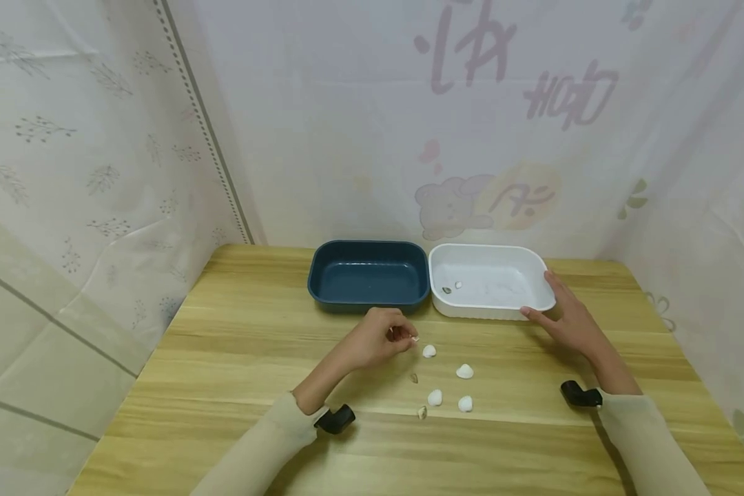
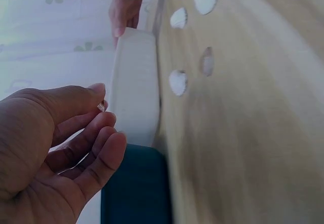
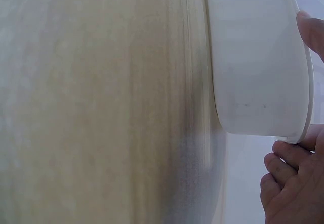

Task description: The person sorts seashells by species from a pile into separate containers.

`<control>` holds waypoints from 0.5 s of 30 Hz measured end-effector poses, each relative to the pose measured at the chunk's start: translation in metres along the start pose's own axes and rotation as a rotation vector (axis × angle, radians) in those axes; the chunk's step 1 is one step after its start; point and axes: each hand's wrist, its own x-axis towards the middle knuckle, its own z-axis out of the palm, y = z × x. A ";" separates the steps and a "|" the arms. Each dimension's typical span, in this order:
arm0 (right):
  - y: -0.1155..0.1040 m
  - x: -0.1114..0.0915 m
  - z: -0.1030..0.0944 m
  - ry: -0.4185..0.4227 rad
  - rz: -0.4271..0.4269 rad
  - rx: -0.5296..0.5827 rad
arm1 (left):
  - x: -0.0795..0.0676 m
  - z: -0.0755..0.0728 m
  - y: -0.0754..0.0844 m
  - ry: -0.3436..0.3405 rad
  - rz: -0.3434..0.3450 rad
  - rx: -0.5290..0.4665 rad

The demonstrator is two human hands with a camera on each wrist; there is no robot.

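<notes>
My left hand [image 1: 377,339] is just in front of the dark blue tray, above the tabletop. Between thumb and index fingertip it pinches a small shell [image 2: 102,107], mostly covered by the fingers. At the right end of the white tray [image 1: 490,311], my right hand [image 1: 567,322] holds the corner, thumb on the front rim and fingers around the side. In the right wrist view the thumb [image 3: 311,31] lies over the rim. Two small shells [image 1: 447,290] lie inside that tray. White shells [image 1: 465,371] and thin brownish ones [image 1: 414,378] are scattered on the table nearby.
The dark blue tray [image 1: 368,305] stands against the white tray's left side near the back edge of the wooden table [image 1: 235,386]. A printed curtain [image 1: 347,124] hangs behind. Black wrist cameras [image 1: 336,419] sit at both sleeves.
</notes>
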 end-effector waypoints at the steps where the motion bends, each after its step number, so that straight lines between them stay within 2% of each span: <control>1: 0.000 0.000 0.000 0.002 -0.001 -0.003 | 0.003 -0.001 0.000 0.005 0.006 0.005; 15: 0.002 0.000 0.001 0.005 -0.006 -0.002 | 0.038 -0.008 0.002 -0.022 -0.025 0.030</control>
